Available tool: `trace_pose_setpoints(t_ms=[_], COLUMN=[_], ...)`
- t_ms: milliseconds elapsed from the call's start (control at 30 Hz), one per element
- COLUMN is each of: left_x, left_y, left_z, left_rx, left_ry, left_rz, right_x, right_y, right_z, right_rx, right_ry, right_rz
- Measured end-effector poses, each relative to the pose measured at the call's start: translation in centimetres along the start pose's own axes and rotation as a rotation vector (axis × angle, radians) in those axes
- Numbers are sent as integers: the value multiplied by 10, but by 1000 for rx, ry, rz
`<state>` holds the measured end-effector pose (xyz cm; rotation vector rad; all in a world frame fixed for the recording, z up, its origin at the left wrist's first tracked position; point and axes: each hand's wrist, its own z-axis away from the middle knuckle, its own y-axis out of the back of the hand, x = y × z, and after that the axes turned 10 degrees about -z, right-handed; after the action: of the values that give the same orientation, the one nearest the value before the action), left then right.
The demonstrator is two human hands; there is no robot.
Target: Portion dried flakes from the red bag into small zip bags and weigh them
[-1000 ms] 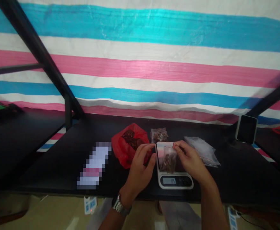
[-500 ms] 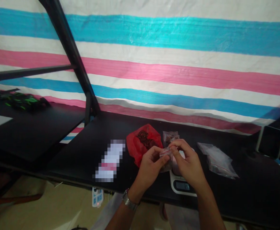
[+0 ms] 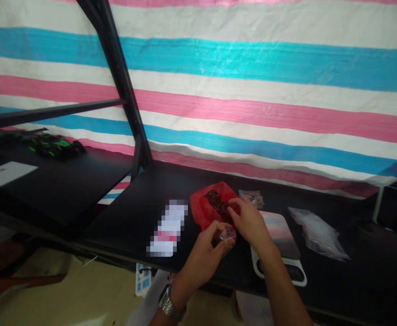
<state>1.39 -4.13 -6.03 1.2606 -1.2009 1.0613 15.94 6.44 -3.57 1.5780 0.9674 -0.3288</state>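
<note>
My left hand [image 3: 208,246] is closed around a small clear zip bag [image 3: 228,235], holding it just in front of the red plastic bag [image 3: 200,203]. The red bag lies open and contains brown granules [image 3: 214,199]. Over its right side, my right hand [image 3: 248,219] reaches in with fingers bent together. Something dark shows at those fingertips, but what they grip is too unclear to name. Beneath my right forearm sits a white kitchen scale [image 3: 280,235] with nothing on its plate.
Behind the scale lies a filled clear bag [image 3: 252,198]. A stack of flat zip bags [image 3: 317,233] rests to the right, near a standing phone-like device [image 3: 393,209]. A blurred-out paper [image 3: 167,228] is at left. A black frame post [image 3: 127,86] rises behind.
Both hands were together at the zip bag's mouth above the scale. My right hand has left it for the red bag; my left has moved the zip bag off the scale.
</note>
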Motion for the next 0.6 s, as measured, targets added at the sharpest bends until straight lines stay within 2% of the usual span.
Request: trace_pose_setpoints(t_ms=[133,300,467,600], left_x=[-2,-8,-9,-8], left_y=[14,26,25,23], left_z=[4,6,6,6], left_rx=[82,139,128,114], left_ry=[11,12,40,31], left_rz=[-36,-56,-57,-70], right_x=[-2,-10,-6,-5], right_y=[-7,-15,-28,-27], right_z=[-5,-11,-14,-13], right_rx=[-44,-176,-102,-142], right_ry=[-10,89,54,25], right_rz=[149,83,33,-59])
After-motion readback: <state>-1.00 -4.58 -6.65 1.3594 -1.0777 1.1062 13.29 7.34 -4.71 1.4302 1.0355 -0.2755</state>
